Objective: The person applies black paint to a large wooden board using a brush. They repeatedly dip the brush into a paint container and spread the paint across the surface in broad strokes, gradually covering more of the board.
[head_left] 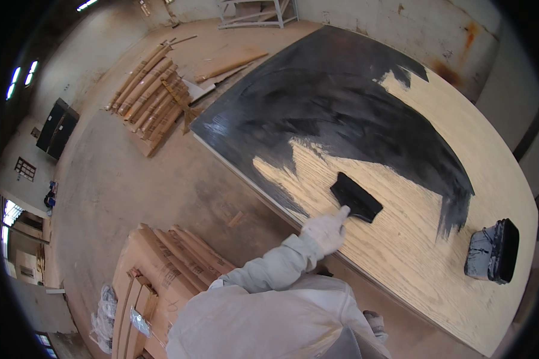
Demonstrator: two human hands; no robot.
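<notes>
My left hand (325, 233), in a pale glove, is closed round the handle of a wide black brush (357, 197). The brush head lies over bare wood grain near the front edge of a large light wooden panel (401, 251). Streaky black paint (341, 90) covers the panel's far and left parts, with ragged edges against the pale wood. My right hand (374, 326), gloved too, hangs low beside my body off the panel's front edge; its fingers are mostly hidden. A paint-smeared black tub (492, 251) stands on the panel at the right.
Bundles of brown-wrapped boards (153, 99) lie on the dusty floor at the far left. A cardboard-wrapped stack (161, 263) stands close at my left, with clear plastic wrap (105, 317) beside it. A stained wall (443, 42) runs behind the panel; a white metal rack (257, 15) stands at the back.
</notes>
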